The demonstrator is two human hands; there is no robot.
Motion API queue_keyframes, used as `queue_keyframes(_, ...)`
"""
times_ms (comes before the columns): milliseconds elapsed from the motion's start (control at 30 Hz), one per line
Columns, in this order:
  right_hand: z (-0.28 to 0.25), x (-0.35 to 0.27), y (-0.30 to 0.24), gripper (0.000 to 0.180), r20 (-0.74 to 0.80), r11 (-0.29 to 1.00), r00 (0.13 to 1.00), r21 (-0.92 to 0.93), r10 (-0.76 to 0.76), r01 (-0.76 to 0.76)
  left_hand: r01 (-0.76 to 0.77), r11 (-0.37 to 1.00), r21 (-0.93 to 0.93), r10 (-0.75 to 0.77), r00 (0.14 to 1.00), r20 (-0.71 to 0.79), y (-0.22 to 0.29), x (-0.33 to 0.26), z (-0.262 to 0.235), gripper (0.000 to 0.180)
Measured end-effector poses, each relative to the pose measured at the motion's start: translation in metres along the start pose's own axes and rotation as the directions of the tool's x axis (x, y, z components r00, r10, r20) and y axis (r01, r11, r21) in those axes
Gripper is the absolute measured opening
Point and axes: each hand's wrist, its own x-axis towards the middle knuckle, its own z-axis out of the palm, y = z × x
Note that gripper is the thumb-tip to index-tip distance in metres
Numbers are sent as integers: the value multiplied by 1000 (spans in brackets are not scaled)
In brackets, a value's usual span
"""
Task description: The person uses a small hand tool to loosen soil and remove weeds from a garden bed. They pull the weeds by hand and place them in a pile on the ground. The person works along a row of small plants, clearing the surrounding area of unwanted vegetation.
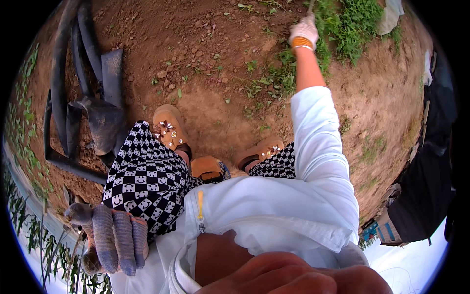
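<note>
Item: right hand, white glove with orange cuff, arm at full reach, fingers closed around a thin stem at the edge of the weed patch; I could not tell how firm the pinch was.

Item: left hand, grey knit glove, fingers curled together by the checkered trousers; whether it held anything, I could not tell.

Item: tan shoes planted on loose brown soil; black hoses well apart to the left.

Risk, as I judged it: the stem might snap above the root under a sideways pull; the long reach could tip my balance on crumbly ground.
</note>
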Motion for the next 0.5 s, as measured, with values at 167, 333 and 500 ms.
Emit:
queue_keyframes(167, 12, -50, 52, 42, 644, -733, 712, 622, 280, -275, -18, 1000, -22, 17, 1000, -20, 4, -9, -7, 74)
queue_keyframes(333, 37, -46, 69, 33, 537, -956, 843, -243, 8, 165, 37, 999, -17, -37, 999, 21, 8, -6, -8, 75)
queue_keyframes(500, -71, -15, 85, 23, 366, -965, 895, 158, 256, 211, 13, 1000, -24, -12, 999, 52, 6, -8, -12, 77)
